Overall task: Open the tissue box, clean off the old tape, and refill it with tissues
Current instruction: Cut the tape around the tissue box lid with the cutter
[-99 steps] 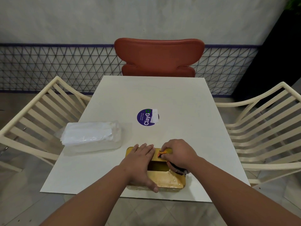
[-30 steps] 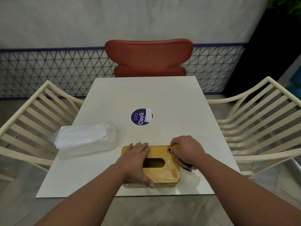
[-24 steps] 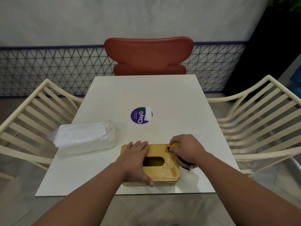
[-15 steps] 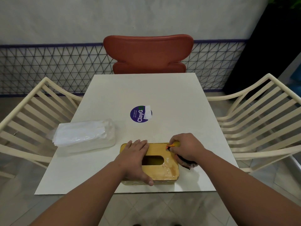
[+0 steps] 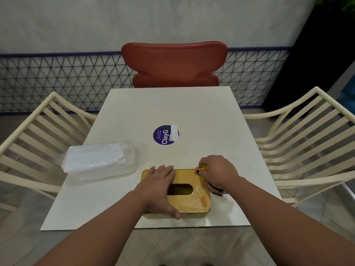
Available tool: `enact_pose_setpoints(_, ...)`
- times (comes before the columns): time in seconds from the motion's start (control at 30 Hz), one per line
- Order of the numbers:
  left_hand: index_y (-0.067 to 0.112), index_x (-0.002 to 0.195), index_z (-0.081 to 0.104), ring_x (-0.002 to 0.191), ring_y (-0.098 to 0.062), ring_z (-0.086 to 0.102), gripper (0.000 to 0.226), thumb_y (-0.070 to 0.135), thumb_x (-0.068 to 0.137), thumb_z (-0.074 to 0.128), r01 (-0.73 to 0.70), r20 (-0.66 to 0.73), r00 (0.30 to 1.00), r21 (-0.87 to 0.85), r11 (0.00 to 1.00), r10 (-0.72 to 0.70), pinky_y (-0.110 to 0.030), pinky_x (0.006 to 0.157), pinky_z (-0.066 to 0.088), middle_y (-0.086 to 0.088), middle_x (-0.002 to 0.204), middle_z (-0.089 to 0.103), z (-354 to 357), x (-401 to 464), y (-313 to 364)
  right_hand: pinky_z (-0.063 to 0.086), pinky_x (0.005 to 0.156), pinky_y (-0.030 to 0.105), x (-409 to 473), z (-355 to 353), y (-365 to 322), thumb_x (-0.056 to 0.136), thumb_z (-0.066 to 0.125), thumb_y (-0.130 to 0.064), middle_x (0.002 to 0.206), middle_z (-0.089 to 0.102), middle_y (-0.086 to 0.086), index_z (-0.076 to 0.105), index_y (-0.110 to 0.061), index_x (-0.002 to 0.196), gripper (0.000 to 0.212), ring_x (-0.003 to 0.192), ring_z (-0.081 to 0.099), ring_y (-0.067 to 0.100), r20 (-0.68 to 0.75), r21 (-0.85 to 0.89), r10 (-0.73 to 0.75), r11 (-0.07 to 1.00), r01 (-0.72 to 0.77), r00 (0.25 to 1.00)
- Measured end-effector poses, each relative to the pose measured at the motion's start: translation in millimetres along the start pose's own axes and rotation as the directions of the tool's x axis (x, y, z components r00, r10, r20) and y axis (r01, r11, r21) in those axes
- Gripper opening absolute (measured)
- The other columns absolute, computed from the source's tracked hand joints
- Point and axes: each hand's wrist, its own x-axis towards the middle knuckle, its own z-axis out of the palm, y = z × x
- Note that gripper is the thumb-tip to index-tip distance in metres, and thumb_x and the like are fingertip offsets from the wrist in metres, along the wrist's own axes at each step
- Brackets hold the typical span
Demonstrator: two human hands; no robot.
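At the near table edge, the left hand (image 5: 160, 186) still presses flat on the tissue box (image 5: 194, 200) while the right hand (image 5: 218, 172), clenched on a small orange-tipped tool (image 5: 198, 169), has crept from beside the box's slot to its far right corner, so tape scraping looks unfinished.

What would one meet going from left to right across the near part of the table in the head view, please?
Pack of tissues → left hand → tissue box → right hand, gripping a small orange-tipped tool at the box's far right corner.
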Motion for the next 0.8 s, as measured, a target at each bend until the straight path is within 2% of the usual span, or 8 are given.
enact_pose_setpoints(0.17,0.025,0.151,-0.001,0.147,-0.023,-0.002,0.137,0.083,0.047,0.066,-0.026,0.002,1.0,0.054,0.998,0.026,-0.047,0.119,0.0,0.001,0.161,-0.002,-4,-2,1,0.044,0.075,0.027,-3,1,-3,0.087,0.065,-0.037,0.109,0.062,-0.008,0.067,-0.031,0.108,0.022,0.1,0.054,0.014,0.074,0.058,-0.063,0.997,0.059,0.995)
enact_pose_setpoints(0.33,0.025,0.151,-0.003,0.145,-0.022,0.005,0.136,0.079,0.049,0.068,-0.02,-0.017,1.0,0.064,0.998,0.022,-0.046,0.119,0.001,0.001,0.16,0.004,-6,-1,5,0.048,0.074,0.028,-5,-3,4,0.088,0.065,-0.039,0.108,0.063,-0.006,0.067,-0.031,0.105,0.019,0.096,0.056,0.014,0.011,0.049,0.025,0.998,-0.025,1.0)
enact_pose_setpoints(0.5,0.024,0.151,-0.003,0.145,-0.022,0.006,0.136,0.079,0.05,0.068,-0.017,-0.017,1.0,0.062,0.998,0.018,-0.046,0.119,0.002,0.001,0.16,0.004,-6,-2,6,0.047,0.079,0.027,-14,1,1,0.087,0.066,-0.037,0.113,0.063,-0.007,0.068,-0.032,0.106,0.02,0.099,0.055,0.012,0.074,0.103,-0.02,0.995,0.012,0.997)
enact_pose_setpoints(0.67,0.025,0.151,-0.004,0.145,-0.021,0.006,0.136,0.082,0.048,0.063,-0.022,-0.031,0.999,0.051,0.998,0.023,-0.047,0.119,0.003,0.003,0.159,0.004,-2,-1,1,0.047,0.074,0.026,-23,-3,12,0.088,0.066,-0.039,0.109,0.064,-0.007,0.067,-0.033,0.103,0.016,0.091,0.054,0.01,-0.019,0.123,0.116,0.986,-0.113,0.993)
enact_pose_setpoints(0.8,0.022,0.152,-0.001,0.145,-0.02,0.007,0.139,0.084,0.045,0.062,-0.024,-0.048,0.998,0.053,0.998,0.027,-0.045,0.119,0.004,0.003,0.159,0.005,-1,1,0,0.048,0.076,0.026,-31,-1,7,0.086,0.068,-0.039,0.105,0.061,-0.011,0.068,-0.034,0.1,0.015,0.093,0.054,0.009,-0.01,0.188,0.113,0.976,-0.11,0.993)
